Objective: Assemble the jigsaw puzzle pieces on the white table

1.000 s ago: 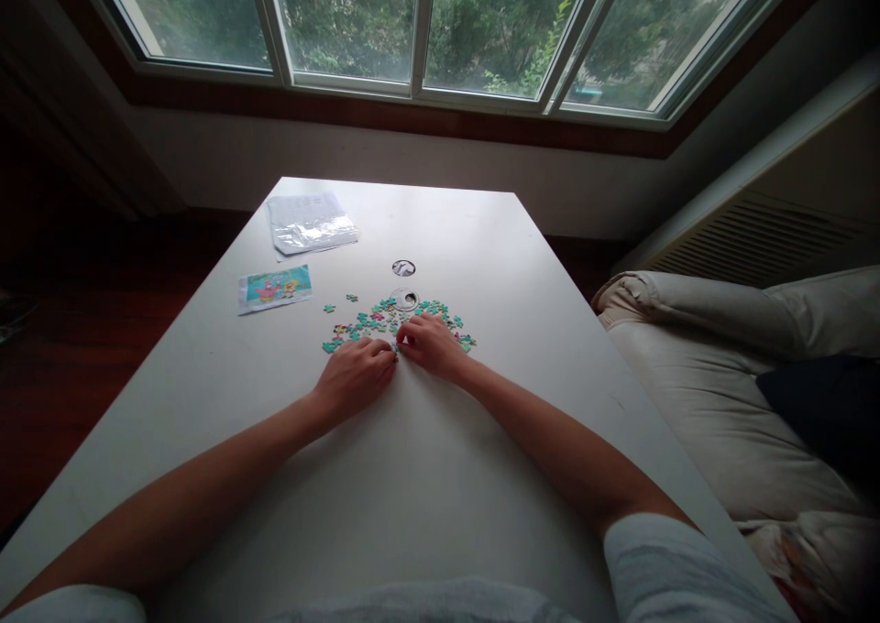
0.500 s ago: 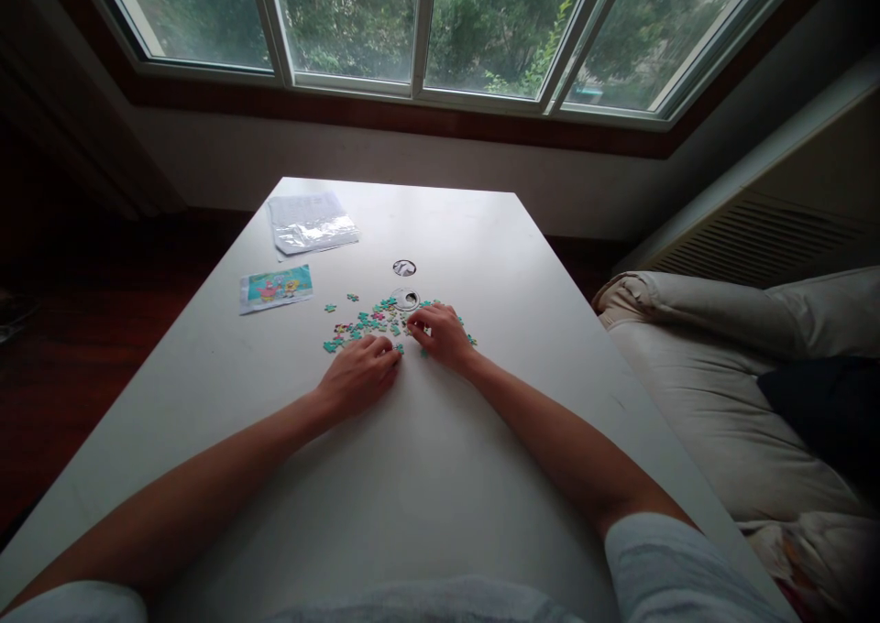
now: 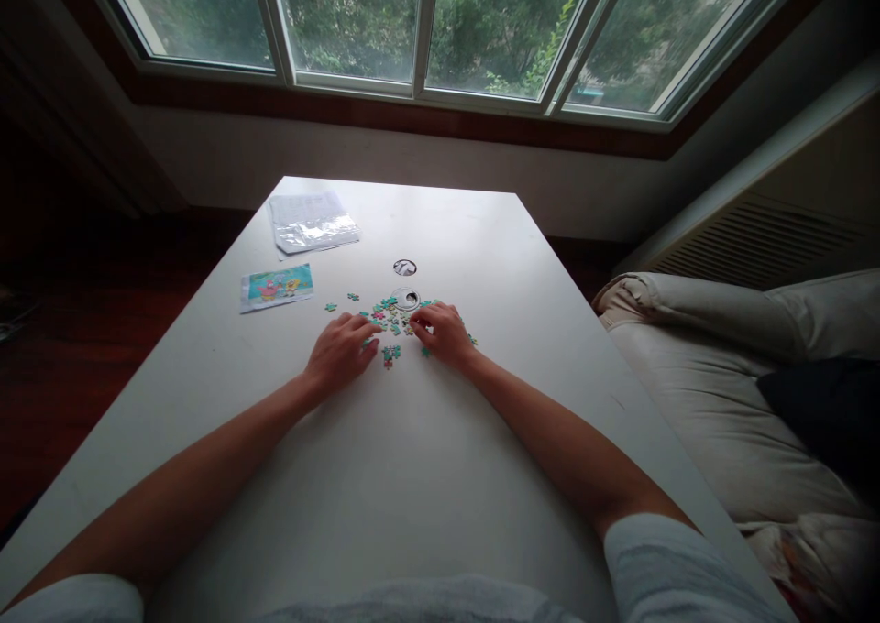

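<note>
Wide window [image 3: 422,32] (trees [image 3: 350,23] outside), dim pale wall [image 3: 385,153], dark-red floor [image 3: 116,302], cream sofa [image 3: 708,394].

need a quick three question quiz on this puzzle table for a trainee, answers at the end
1. True or false: the left hand rests on the picture card.

2. Which of these lies nearest the window?
A) the picture card
B) the clear plastic sleeve
C) the scattered jigsaw pieces

3. Fill in the blank: the small cluster of jigsaw pieces lies between the left hand and the ____ hand.

Key: 1. False; 2. B; 3. right
</note>
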Tool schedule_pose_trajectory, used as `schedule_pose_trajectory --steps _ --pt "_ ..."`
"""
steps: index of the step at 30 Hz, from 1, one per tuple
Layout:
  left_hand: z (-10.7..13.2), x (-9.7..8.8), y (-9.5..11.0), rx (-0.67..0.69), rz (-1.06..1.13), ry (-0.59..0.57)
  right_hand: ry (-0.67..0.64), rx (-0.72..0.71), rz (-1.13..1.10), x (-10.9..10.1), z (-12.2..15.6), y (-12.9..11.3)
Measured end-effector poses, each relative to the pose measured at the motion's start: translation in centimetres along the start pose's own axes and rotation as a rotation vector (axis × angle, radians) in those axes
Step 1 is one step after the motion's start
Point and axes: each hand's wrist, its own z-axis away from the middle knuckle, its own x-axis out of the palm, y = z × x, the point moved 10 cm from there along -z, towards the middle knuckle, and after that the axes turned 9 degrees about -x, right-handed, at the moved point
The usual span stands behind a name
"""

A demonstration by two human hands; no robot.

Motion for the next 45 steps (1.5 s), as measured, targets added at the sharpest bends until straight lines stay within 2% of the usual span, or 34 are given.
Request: schedule_pose_trajectory --steps 4,7,16,23,45 --pt "-1.0 -0.8 -4.2 -0.16 -0.114 0.039 -0.007 -0.009 0.003 0.0 0.1 0.0" --pt "-1.3 -0.8 -5.6 -0.216 -0.159 0.017 -0.012 -0.011 0.005 0.0 0.1 0.0" --pt "-1.3 -0.4 -5.5 -0.21 -0.146 -0.035 -0.028 -0.005 0.016 0.0 0.0 0.0" --pt "-1.5 -0.1 -5.2 -0.138 -0.118 -0.079 -0.025 -0.021 0.013 0.0 0.0 -0.1" --pt "-1.5 -0.3 -5.4 -0.131 -0.127 -0.118 -0.049 -0.016 0.016 0.5 0.1 0.0"
